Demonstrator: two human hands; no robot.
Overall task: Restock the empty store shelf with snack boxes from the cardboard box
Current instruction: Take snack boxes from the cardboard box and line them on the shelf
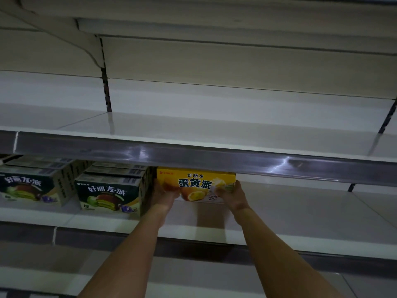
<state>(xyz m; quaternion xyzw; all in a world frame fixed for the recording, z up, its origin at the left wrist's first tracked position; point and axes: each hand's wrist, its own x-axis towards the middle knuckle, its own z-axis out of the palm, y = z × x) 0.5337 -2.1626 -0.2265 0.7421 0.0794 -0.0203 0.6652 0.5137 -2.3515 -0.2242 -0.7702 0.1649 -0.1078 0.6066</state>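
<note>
Nearest you, your two forearms reach up and forward from the bottom of the view, and at their ends your left hand (164,193) and right hand (233,195) are each closed on one short end of the yellow snack box (194,183), thumbs wrapped onto its printed front at the lower corners. The box stands with its front facing you on the lower shelf (300,214), tucked under the metal price rail (193,157) of the shelf above, its left end just beside the nearer green snack box (109,194); whether its base is fully down on the shelf you cannot quite tell, since your hands cover the lower corners. Judge it as a light paperboard carton: stiff along its edges, but the broad faces will likely dent if you squeeze hard, and the glossy print could slip under dry fingers. Holding it by the two short ends, near the corners where the board is strongest, looks like the right grip; keep the pressure modest and let the shelf carry the weight. Further left sits another stack of green boxes (30,186). Beyond and above, the upper shelf (214,119) lies bare back to its rear panel.
</note>
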